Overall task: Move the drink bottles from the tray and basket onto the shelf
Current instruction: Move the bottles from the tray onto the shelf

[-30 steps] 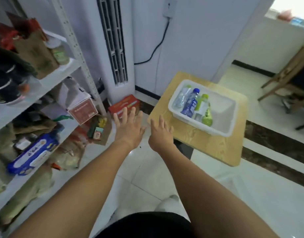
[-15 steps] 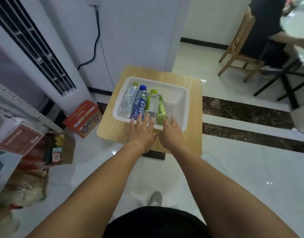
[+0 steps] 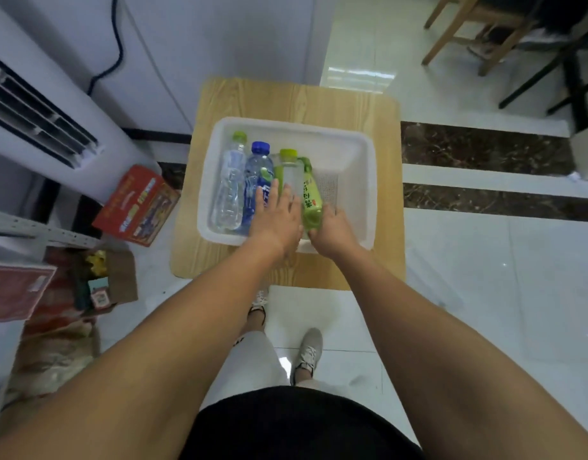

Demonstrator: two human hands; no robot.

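A white tray [image 3: 369, 180] sits on a small wooden table [image 3: 286, 97] and holds several bottles lying side by side. From the left they are a clear bottle [image 3: 229, 187] with a green cap, a blue bottle [image 3: 256, 174], a pale bottle [image 3: 291, 171] with a green cap, and a green tea bottle [image 3: 311, 197]. My left hand [image 3: 276, 217] rests with straight fingers across the blue and pale bottles. My right hand [image 3: 334, 230] grips the base of the green tea bottle, which covers its fingers. At the left edge, only a grey metal rail of the shelf [image 3: 37, 232] shows.
A tall white air conditioner [image 3: 37, 121] stands to the left, with a red box [image 3: 136, 204] leaning at its foot. An open cardboard box [image 3: 110, 280] lies on the floor by the shelf. A wooden chair [image 3: 468, 31] with a seated person is at the far right.
My view has turned from the shelf to the tray. Both hands moved forward from the tray's near rim onto the bottles, and my right hand took hold of the green tea bottle.
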